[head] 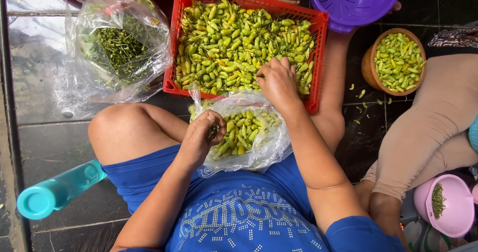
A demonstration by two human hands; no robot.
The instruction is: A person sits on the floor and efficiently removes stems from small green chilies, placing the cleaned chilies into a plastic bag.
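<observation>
The person sits on the floor with the red crate of green and yellow chillies straight ahead of the knees. The right hand reaches forward, arm stretched over the near rim of the crate, palm down on the chillies; its fingers are curled into the heap at the near right part of the crate, and whether they grip a chilli cannot be told from here. The left hand is drawn back, just nearer than the crate, forearm angled up from the lap, the fingers pinched nearly closed on a small dark green stem at the mouth of a clear plastic bag. That bag lies in the lap against the crate's near edge and holds more chillies.

Left of the crate, another clear bag holds a pile of green stems. Right of the crate stands a brown bowl of chillies, and beyond the crate's far right corner a purple colander. A second person's leg in tan cloth lies to the right of the crate. A teal bottle lies on the dark tiled floor, well nearer and left of the crate; a pink bowl sits near and to the far right.
</observation>
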